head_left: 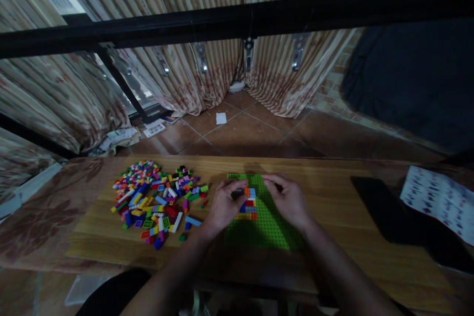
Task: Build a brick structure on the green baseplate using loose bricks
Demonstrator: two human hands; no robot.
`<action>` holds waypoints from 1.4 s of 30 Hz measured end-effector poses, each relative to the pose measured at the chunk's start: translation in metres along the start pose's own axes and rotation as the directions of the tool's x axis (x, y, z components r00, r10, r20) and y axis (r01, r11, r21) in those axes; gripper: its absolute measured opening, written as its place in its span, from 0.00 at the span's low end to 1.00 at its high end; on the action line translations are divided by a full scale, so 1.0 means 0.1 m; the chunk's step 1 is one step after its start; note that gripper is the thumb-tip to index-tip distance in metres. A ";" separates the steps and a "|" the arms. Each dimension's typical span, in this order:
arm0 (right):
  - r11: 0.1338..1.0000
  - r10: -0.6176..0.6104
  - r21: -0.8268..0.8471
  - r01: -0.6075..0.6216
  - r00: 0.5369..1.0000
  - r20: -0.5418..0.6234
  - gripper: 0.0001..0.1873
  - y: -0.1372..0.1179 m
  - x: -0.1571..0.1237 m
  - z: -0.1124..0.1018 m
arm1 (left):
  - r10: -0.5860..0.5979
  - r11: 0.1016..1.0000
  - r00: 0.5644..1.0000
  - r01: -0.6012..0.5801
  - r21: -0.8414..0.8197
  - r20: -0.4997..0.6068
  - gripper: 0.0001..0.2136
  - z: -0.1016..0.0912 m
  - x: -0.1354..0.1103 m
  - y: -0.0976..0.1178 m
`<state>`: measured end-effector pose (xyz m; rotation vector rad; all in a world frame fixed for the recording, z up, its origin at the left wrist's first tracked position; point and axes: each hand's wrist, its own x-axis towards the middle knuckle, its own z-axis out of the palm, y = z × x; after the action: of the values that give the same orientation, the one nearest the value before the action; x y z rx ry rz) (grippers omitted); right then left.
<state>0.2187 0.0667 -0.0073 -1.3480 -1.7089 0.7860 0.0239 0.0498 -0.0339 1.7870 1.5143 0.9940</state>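
A green studded baseplate lies on the wooden table in front of me. Near its left side, rows of orange, blue, white, red, yellow and grey toy bricks are pressed together on the studs. My left hand is bent over that block from the left, its thumb and fingers closed around a dark brick at the block's upper left. Over the plate's upper right part, my right hand has thumb and index finger drawn close together; anything between them is too small to make out.
Left of the plate spreads a big pile of loose bricks in many colours, with a few strays towards my left hand. At the table's right lie a dark flat panel and a printed sheet. Beyond the wooden table hang striped curtains.
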 end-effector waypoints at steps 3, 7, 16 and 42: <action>1.000 0.009 -0.006 -0.009 1.000 0.005 0.16 0.01 -0.01 0.02 | 0.005 0.999 1.000 -0.006 0.046 0.029 0.17 -0.01 0.01 0.04; 1.000 0.008 -0.013 -0.008 0.999 0.035 0.16 0.05 -0.02 0.06 | -0.006 0.998 0.999 0.003 0.059 0.053 0.21 -0.03 0.01 0.07; 0.996 0.036 -0.080 -0.031 0.998 0.061 0.16 0.11 -0.05 0.12 | -0.021 0.999 0.993 0.018 0.028 0.113 0.20 -0.11 0.09 0.10; 0.992 -0.006 -0.122 0.020 0.993 0.116 0.10 0.20 -0.11 0.29 | -0.070 0.987 0.987 0.048 0.150 0.145 0.15 -0.03 0.23 0.16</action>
<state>0.2039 0.0606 -0.0411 -1.3953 -1.8818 0.7750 0.0316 0.0689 -0.0150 1.8610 1.5705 0.7189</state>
